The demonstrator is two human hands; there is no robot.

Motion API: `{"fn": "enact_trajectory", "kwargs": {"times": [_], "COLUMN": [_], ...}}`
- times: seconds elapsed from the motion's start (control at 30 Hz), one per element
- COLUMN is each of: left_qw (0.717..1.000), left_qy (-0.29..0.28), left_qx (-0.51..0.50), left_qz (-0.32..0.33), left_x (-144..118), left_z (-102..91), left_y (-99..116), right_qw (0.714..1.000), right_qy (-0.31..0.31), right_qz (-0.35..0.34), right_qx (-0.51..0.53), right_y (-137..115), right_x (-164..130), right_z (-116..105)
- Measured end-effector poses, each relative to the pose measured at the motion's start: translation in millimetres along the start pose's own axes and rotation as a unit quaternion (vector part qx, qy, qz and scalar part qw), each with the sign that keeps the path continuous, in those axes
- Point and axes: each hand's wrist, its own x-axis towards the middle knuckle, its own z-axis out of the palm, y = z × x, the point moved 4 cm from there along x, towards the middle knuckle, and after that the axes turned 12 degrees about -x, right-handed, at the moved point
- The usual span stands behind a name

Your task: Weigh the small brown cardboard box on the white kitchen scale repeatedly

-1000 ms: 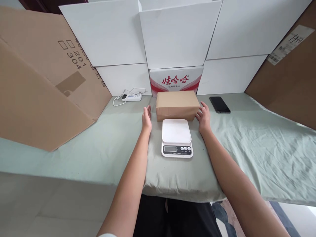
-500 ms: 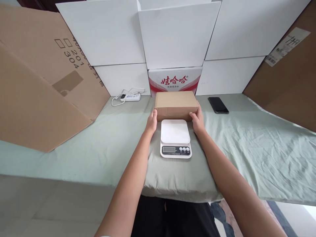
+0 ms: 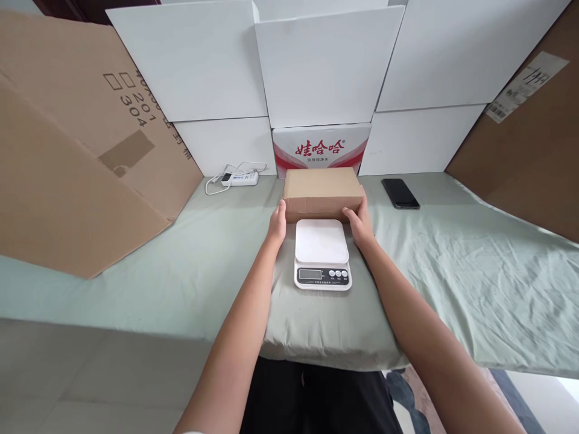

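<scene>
A closed brown cardboard box (image 3: 322,191) sits behind a white kitchen scale (image 3: 321,250) on the cloth-covered table. My left hand (image 3: 277,222) grips the box's left end, thumb at the front corner. At the right end my right hand (image 3: 360,222) holds it too, with the thumb pressed on the front face. The outer fingers of both hands are mostly hidden behind the box's sides. Nothing lies on the scale's flat plate, and its dark panel with a small display and several round buttons faces me.
White boxes (image 3: 322,72) form a wall at the back, with a red-and-white carton (image 3: 320,146) low in the middle. Large brown cardboard (image 3: 90,144) stands at left and more cardboard (image 3: 515,144) at right. A power strip with cable (image 3: 242,178) and a black phone (image 3: 400,193) lie near the back.
My right thumb has slid slightly left along the box's front face. The box and the scale stay in practically the same place.
</scene>
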Motion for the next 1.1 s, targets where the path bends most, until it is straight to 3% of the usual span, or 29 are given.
{"fn": "enact_trajectory", "kwargs": {"times": [0.1,0.3,0.5,0.63,0.77,0.97,1.1], "left_qw": [0.999,0.995,0.987,0.987,0.989,0.987,0.987], "left_qy": [-0.021,0.006,-0.045,-0.061,-0.065,-0.063,-0.063], "left_qx": [0.034,-0.001,0.002,0.016,0.034,0.060,0.070], "left_qz": [-0.004,0.103,0.156,0.147,0.126,0.134,0.133], "left_x": [-1.5,-13.5,-53.7,-93.5,-119.4,-124.5,-125.0], "left_z": [2.9,5.9,4.4,1.8,6.7,9.5,7.4], "left_y": [3.8,38.1,60.0,56.8,50.2,46.0,44.0], "right_qw": [1.000,0.998,0.994,0.992,0.996,0.997,0.994], "right_qy": [-0.009,-0.044,-0.038,-0.038,0.008,0.035,0.049], "right_qz": [-0.013,-0.053,-0.099,-0.119,-0.083,-0.063,-0.084], "right_qx": [-0.002,0.014,0.024,-0.026,-0.025,-0.037,-0.052], "right_y": [-6.6,-30.3,-57.4,-56.0,-41.7,-34.6,-37.0], "right_x": [-3.2,-13.6,-35.3,-71.6,-100.0,-103.8,-104.6], "right_z": [0.7,6.5,-12.0,-34.3,-41.6,-38.8,-43.8]}}
